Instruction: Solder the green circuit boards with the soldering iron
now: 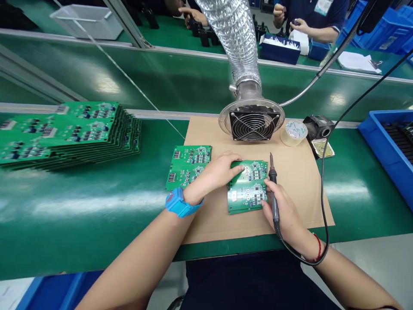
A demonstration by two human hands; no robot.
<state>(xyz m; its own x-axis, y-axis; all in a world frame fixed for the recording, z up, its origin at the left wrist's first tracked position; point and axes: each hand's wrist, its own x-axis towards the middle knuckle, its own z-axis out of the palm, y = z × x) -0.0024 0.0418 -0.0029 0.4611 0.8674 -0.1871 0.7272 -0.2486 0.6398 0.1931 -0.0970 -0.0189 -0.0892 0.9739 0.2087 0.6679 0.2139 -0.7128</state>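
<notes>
A small stack of green circuit boards lies on brown cardboard in front of me. My left hand grips its far left corner, thumb on top and fingers at the back edge. In my right hand is a soldering iron, its tip pointing away from me and clear of the boards. Thumb and a fingertip of that hand also touch the right edge of the stack. Beside my left wrist lie more circuit boards with small digit displays, partly hidden under the forearm.
A tall pile of circuit boards stands left. Beyond the cardboard hang a fume extractor fan, a tape roll and an iron stand with sponge. A blue bin is right; the iron's cable loops over my wrist. Co-workers sit opposite.
</notes>
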